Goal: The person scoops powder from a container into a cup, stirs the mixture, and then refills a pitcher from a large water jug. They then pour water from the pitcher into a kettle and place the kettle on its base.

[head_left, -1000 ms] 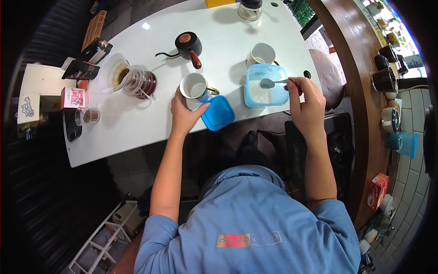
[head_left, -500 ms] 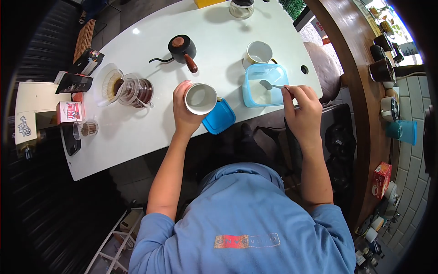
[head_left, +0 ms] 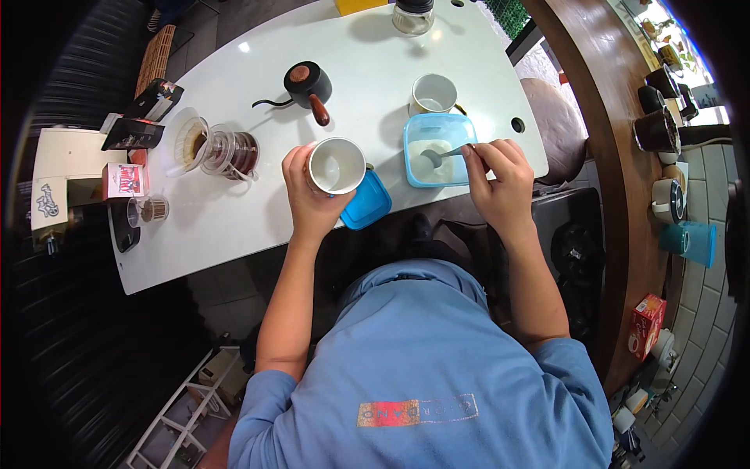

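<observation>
My left hand (head_left: 307,205) is wrapped round a white mug (head_left: 336,166), held up above the near edge of the table. A blue lid (head_left: 367,202) lies just right of and below the mug. My right hand (head_left: 502,178) pinches the handle of a spoon (head_left: 449,153), whose bowl is in the white powder (head_left: 429,166) inside a light blue plastic container (head_left: 440,125). Behind the container stands a second white mug (head_left: 434,93).
On the white table (head_left: 234,86) are a black kettle (head_left: 307,84), a glass dripper (head_left: 189,142) over a carafe with dark coffee (head_left: 233,152), a small glass (head_left: 148,209) and a lidded jar (head_left: 412,17). A wooden counter (head_left: 621,156) runs along the right.
The spoon's bowl has shifted down and left within the container, with my right hand following left. The held mug sits slightly further left in view. The whole view has shifted a little.
</observation>
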Tool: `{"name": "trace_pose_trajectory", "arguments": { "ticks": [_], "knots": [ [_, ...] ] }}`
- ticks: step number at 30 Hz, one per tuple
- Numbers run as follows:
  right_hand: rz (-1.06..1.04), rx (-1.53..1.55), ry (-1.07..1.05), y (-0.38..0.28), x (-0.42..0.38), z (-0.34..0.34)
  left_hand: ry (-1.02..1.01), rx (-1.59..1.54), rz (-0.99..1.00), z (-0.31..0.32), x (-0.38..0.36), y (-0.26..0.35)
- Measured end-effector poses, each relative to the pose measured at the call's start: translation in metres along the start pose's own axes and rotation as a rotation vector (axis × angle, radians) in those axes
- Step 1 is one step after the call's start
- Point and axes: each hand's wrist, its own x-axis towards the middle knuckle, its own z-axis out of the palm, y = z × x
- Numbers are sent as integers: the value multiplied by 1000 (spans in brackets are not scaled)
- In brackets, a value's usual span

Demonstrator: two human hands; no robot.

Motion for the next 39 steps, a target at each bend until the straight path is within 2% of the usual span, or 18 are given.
{"name": "trace_pose_trajectory", "arguments": {
  "ticks": [5, 7, 11, 14, 19, 21, 24, 37, 39],
  "knots": [
    [58, 78, 21, 4, 0, 4, 19, 26, 10, -3, -1, 1],
    [166, 134, 6, 8, -2, 5, 19, 45, 24, -4, 1, 3],
    [115, 96, -20, 11, 0, 5, -5, 30, 75, -3, 4, 1],
    [109, 96, -19, 12, 1, 4, -2, -38, 16, 1, 3, 1],
    [252, 162, 162, 12, 4, -2, -26, -13, 1, 2, 6, 0],
    [239, 172, 215, 22, 2, -2, -16, -46, -26, 1, 8, 2],
    [487, 259, 262, 29, 0, -5, -7, -89, -59, 1, 9, 4],
    [546, 378, 471, 23, 28, -44, -73, -145, -100, 3, 15, 12],
    [535, 503, 509, 11, 37, -46, -74, -154, -104, 6, 14, 10]
  ]
}}
